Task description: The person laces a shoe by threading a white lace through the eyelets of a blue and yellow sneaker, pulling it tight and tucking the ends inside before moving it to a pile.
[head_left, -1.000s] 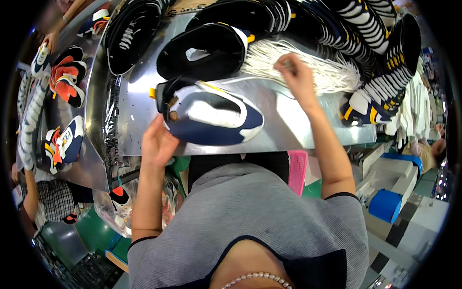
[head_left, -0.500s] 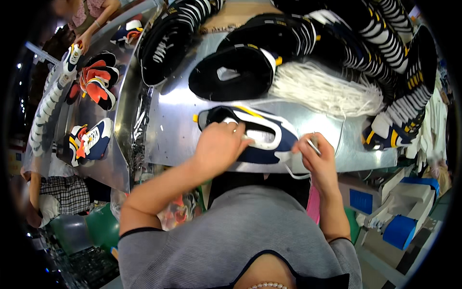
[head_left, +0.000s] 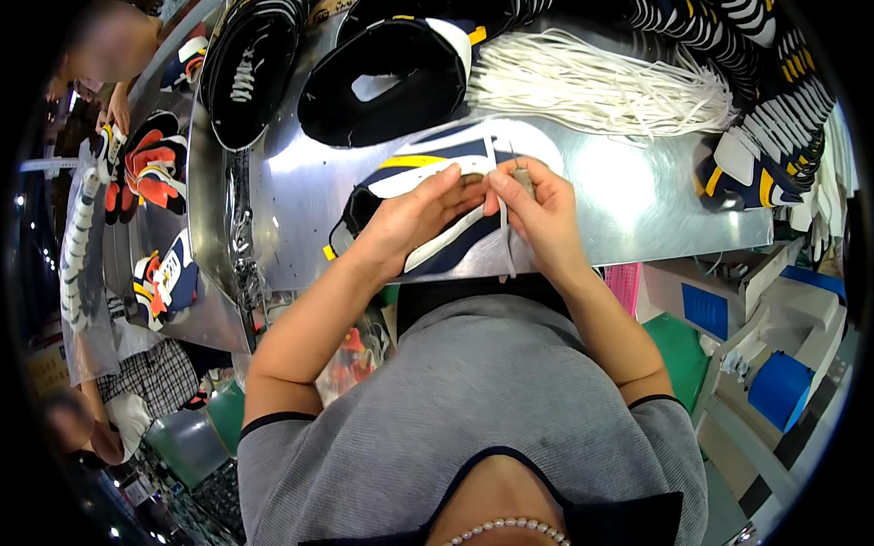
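A navy, white and yellow shoe upper [head_left: 452, 247] is lying near the front edge of the metal tabletop [head_left: 628, 196], right before the person, its open collar pointing to the left and its toe to the right. The person's 2 hands are meeting over it. The left hand [head_left: 410, 217] is lying across the near middle of the upper with its fingers curving inward near the opening; whether these fingers are gripping anything, I cannot tell. The right hand [head_left: 543, 214] is pinching a white lace [head_left: 505, 238] between thumb and finger, and it is also holding a small tool [head_left: 523, 179] with a thin metal tip pointing away from the person. The lace is running above and below the pinch, its lower part reaching down to the tabletop's front edge. Behind the upper, a bundle of white laces [head_left: 601, 86] is spreading across the tabletop, and just to its left a black-lined upper [head_left: 391, 96] is showing its dark inside. Farther left, another dark upper [head_left: 244, 100] is standing with white lacing visible inside it. On the right, a curved stack of uppers [head_left: 774, 155] is filling the far corner. Beyond the left edge, coral-lined uppers [head_left: 162, 173] are lying near a co-worker's hand [head_left: 118, 114].
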The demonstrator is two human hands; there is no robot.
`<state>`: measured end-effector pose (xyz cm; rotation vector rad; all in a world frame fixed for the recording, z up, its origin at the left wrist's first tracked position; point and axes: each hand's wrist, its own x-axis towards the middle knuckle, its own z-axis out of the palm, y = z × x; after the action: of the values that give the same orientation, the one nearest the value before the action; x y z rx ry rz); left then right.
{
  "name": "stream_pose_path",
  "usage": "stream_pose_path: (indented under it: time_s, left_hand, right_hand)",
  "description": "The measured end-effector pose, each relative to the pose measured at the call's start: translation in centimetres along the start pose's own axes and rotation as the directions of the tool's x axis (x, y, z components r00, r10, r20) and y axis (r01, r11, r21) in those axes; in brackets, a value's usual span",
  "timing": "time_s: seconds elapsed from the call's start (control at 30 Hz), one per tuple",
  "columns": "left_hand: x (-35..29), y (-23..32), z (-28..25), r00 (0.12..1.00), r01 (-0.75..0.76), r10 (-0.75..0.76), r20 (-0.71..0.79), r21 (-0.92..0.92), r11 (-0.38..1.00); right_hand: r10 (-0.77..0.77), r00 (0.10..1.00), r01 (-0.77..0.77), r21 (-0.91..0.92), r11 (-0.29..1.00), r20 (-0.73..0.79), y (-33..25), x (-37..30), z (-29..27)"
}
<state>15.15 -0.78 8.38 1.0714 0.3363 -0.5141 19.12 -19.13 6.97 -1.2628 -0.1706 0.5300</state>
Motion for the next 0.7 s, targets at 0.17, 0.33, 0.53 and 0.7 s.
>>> stream_pose_path:
  time_s: [0.17,0.33,0.53,0.7]
  left_hand:
    - [-0.7,-1.0,0.4,0.987,-0.160,0.159,-0.026,-0.064,0.985]
    - [-1.1,-1.2,0.3,0.969,-0.229,0.224,-0.106,-0.037,0.973]
    - [-1.9,-1.8,0.7,0.909,-0.351,0.359,-0.213,0.074,0.933]
    - [-1.6,-1.5,1.2,0.894,-0.362,0.370,-0.254,0.082,0.929]
  right_hand:
    - [0.017,1.000,-0.017,-0.071,0.997,0.004,-0.5,-0.9,1.0]
    - [0.018,0.999,-0.023,-0.186,0.982,-0.028,-0.8,-1.9,1.8]
    - [-0.034,0.998,0.048,-0.335,0.941,0.047,-0.8,-2.8,1.8]
    - [-0.289,0.957,0.269,-0.397,0.877,0.010,-0.5,-3.1,1.5]
